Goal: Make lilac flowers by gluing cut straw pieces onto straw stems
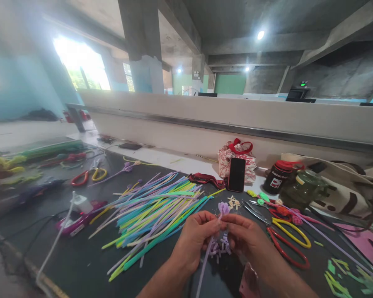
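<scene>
In front of me, a small purple pipe-cleaner flower (224, 208) stands upright between my fingertips. My left hand (194, 236) pinches it just under the petals, and its long purple stem (204, 267) slants down toward me. From the other side, the closed thumb and fingers of my right hand (247, 236) grip the flower's base; the exact contact is partly hidden by the fingers. Short cut purple pieces (217, 249) lie on the dark table beneath my hands. Left of my hands is a large spread of loose pipe cleaners (155, 211) in several colours.
Scissors with red and yellow handles (290, 236) lie to the right, near finished pipe-cleaner pieces and green scraps (337, 271). A phone (236, 176) leans on a patterned bag (224, 159). Behind are a black bottle (276, 178) and a green jug (301, 190). A power strip (77, 221) sits left.
</scene>
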### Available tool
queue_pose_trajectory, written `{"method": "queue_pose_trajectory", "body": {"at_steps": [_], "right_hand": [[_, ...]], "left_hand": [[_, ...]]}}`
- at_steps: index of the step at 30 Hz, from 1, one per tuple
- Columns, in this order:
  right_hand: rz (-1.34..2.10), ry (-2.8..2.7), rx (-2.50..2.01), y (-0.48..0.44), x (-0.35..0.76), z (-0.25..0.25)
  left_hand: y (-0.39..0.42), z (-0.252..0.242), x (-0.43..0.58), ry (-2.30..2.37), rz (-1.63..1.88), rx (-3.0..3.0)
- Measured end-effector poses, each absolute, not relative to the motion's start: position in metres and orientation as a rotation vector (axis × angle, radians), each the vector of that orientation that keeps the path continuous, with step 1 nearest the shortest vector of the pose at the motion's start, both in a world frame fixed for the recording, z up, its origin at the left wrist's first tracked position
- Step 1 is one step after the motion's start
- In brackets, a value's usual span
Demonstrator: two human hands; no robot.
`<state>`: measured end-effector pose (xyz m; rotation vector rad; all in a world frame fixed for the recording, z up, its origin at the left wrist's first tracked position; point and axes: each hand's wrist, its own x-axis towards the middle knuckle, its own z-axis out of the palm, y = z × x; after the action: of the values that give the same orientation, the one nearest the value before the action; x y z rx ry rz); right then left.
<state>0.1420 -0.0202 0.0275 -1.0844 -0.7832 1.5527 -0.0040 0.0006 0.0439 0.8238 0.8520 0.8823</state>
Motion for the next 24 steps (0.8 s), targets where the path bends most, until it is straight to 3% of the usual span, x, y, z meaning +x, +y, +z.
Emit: {"method": "queue_pose_trajectory", "body": {"at_steps": [10,24], "right_hand": [[1.384,-1.079,-1.139,-0.041,0.119,0.04],[1.277,-1.162,-1.27,-0.031,0.111,0.046]], "left_hand": [[-0.001,0.064,-0.008,0.776,0.993,0.827],[0.007,0.04,-0.005,0.73,0.939,0.735]]}}
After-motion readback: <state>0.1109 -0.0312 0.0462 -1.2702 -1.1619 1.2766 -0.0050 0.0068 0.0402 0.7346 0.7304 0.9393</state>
